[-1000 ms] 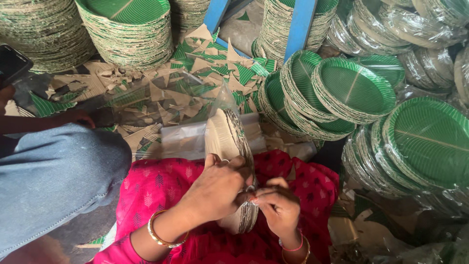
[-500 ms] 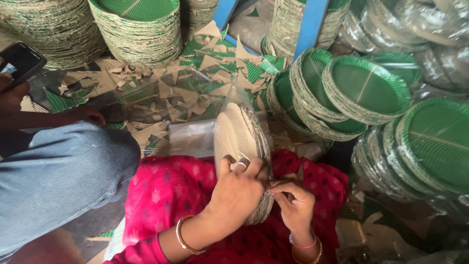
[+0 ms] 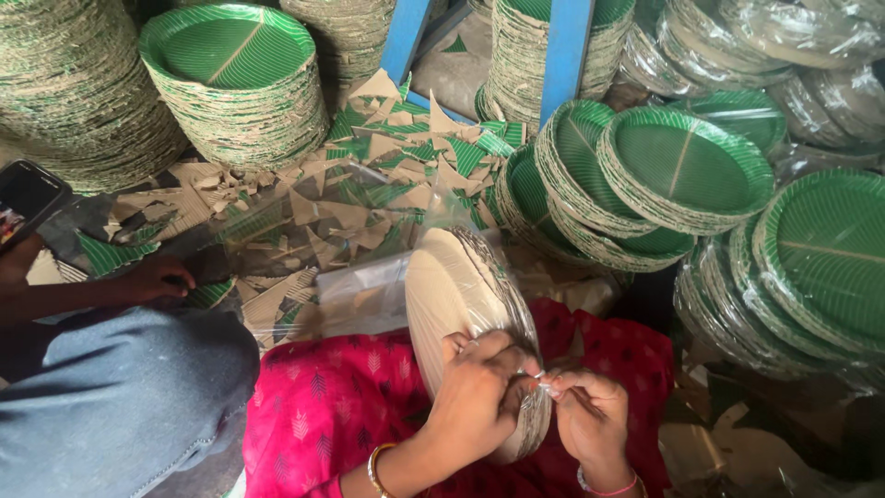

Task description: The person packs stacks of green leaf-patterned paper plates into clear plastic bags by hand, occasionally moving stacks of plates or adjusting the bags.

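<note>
Both hands, left hand (image 3: 479, 392) and right hand (image 3: 590, 420), pinch the clear wrap at the near rim of the plate stack (image 3: 461, 314), which stands on edge against the pink lap (image 3: 341, 406).

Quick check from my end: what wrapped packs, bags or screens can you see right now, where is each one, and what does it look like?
Pack of plates: on the lap, on edge, round, tan backs, clear film; left hand and right hand pinch its edge.
Wrapped plate packs: top right, leaning, round, shiny clear film.
Loose clear bags: on the floor scraps, flat, see-through.
Phone: far left, in another person's hand, dark rectangular screen.
</note>
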